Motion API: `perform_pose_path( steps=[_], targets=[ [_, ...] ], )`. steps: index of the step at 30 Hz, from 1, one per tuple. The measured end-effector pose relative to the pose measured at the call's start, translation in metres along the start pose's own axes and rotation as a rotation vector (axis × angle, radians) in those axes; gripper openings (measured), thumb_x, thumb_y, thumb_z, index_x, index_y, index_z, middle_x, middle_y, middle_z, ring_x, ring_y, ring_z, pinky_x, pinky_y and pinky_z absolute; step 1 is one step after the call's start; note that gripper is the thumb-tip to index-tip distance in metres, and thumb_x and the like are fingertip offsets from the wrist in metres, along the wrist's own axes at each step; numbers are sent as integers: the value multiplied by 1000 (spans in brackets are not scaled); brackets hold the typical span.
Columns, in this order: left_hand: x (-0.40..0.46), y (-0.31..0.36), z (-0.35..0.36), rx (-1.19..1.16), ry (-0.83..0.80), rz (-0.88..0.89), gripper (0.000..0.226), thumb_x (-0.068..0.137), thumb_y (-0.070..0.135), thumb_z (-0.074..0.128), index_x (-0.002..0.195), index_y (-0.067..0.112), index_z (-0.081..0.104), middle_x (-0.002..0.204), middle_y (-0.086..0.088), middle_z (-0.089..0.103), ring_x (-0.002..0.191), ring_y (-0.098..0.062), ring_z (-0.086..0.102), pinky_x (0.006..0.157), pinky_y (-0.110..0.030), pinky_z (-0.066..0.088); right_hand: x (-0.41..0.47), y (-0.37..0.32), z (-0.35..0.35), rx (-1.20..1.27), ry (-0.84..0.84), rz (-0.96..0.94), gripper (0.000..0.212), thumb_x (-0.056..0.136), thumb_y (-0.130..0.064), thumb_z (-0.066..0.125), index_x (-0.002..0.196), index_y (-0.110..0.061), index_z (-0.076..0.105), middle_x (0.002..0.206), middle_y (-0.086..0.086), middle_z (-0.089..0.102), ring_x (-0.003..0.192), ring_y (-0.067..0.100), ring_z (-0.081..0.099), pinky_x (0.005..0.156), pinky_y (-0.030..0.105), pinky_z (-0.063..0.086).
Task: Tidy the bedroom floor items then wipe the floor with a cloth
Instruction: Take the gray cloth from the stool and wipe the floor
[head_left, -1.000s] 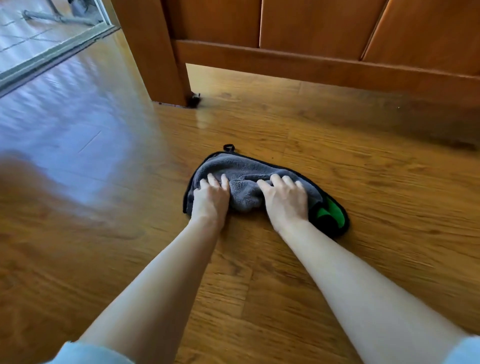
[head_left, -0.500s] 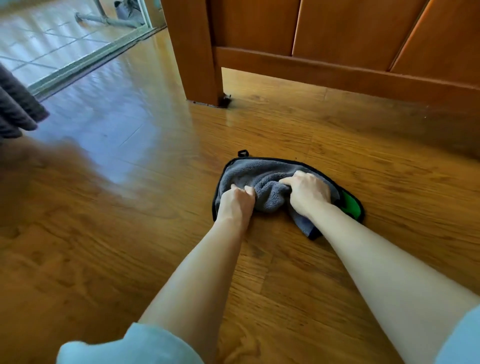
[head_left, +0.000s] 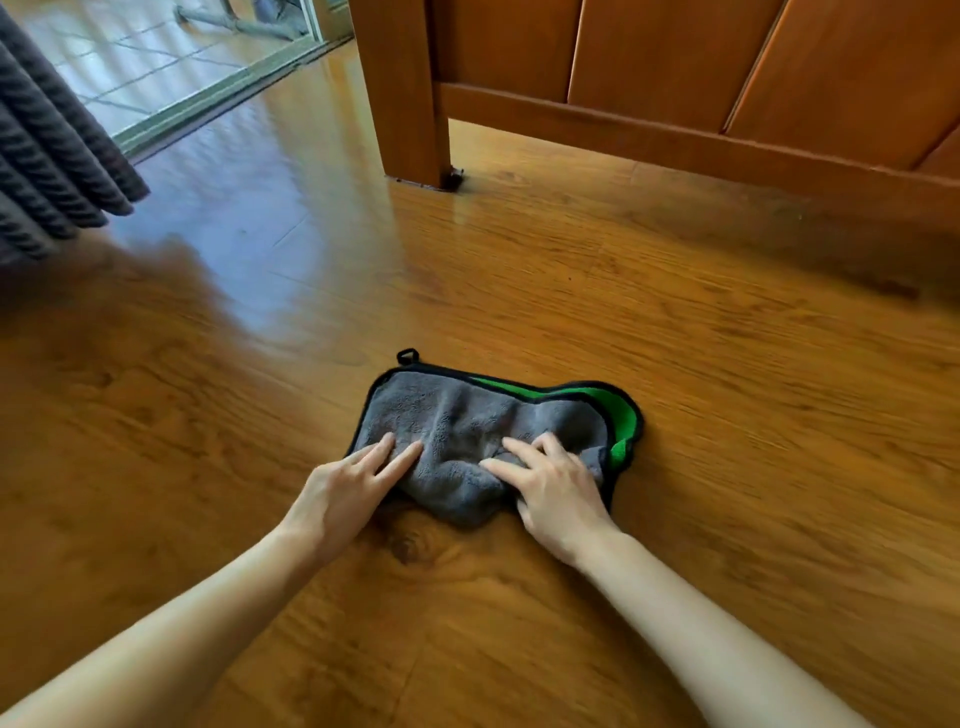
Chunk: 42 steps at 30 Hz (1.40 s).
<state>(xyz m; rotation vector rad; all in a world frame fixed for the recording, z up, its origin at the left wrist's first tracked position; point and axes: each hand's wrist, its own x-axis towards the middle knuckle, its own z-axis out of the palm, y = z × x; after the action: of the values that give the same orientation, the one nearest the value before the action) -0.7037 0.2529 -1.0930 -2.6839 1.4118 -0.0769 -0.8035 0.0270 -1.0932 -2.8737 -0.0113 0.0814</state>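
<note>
A home bedroom: wooden bed frame (head_left: 675, 130) (leg on glossy plank floor (head_left: 727, 415)), grey curtain (head_left: 47, 156).

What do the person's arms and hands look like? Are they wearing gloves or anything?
No gloves. The left hand and right hand are bare, with no rings, watch or bracelet showing. Both forearms are bare too; no sleeve shows in this view. The fingernails look short and unpainted.
</note>
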Motion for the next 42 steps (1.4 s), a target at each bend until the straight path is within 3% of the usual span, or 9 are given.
perform_pose_path(
  steps=[5,10,12,15,19,23,29,35,42],
  targets=[
    [-95,18,10,-98,32,8,85,71,1,30,150,22,11,129,-12,58,112,-23,61,72,-28,58,-61,-27,19,-129,24,-171,53,75,-5,46,117,-32,64,117,7,66,91,27,63,65,34,50],
    [-143,35,12,-178,4,-33,51,100,38,19,150,27,10,139,-9,49,125,-23,50,99,-34,44,-89,-43,29,-188,38,-196,73,66,2,52,129,-35,52,131,7,57,115,32,58,85,53,47],
    [-142,38,6,-217,-32,-83,53,100,47,17,149,29,15,144,-8,43,130,-23,44,107,-32,33,-93,-48,28,-172,-15,-189,79,68,-2,67,136,-35,43,139,7,49,124,35,50,89,61,40],
    [-130,43,-5,-283,-93,-100,56,97,55,19,149,33,17,154,-4,24,141,-21,23,112,-31,17,-92,-57,22,-131,-96,-125,53,89,-39,41,141,-38,33,145,5,42,130,35,43,90,64,37],
    [-100,51,-9,-392,-153,-158,68,83,73,12,142,49,-10,156,9,-8,144,-19,-11,116,-31,-5,-77,-67,18,-75,-204,0,61,85,-60,27,142,-41,31,152,3,31,137,36,31,96,67,29],
    [-78,47,-6,-395,-264,-231,83,66,80,6,140,48,-12,157,11,-7,145,-20,-11,117,-42,2,-60,-66,24,-39,-197,86,60,93,-57,35,145,-47,8,158,-3,-4,145,27,-8,110,60,4],
    [-53,25,6,-325,-223,-242,102,60,87,-12,147,41,10,158,6,6,146,-20,2,115,-43,10,-24,-64,21,-59,-235,136,56,94,-55,33,145,-48,11,158,-7,-3,144,24,-8,107,62,12],
    [-12,0,13,-287,-108,-266,71,81,65,26,134,26,51,140,-8,48,128,-33,46,99,-49,44,22,-58,19,-29,-177,173,51,96,-47,36,144,-46,19,158,-6,4,145,25,-3,104,65,15],
    [64,-48,15,-292,-49,-332,63,86,55,52,142,30,38,152,-1,30,140,-22,27,112,-39,28,105,-37,12,11,-72,216,49,96,-38,44,143,-43,28,157,-3,15,144,28,3,101,70,13]
  ],
)
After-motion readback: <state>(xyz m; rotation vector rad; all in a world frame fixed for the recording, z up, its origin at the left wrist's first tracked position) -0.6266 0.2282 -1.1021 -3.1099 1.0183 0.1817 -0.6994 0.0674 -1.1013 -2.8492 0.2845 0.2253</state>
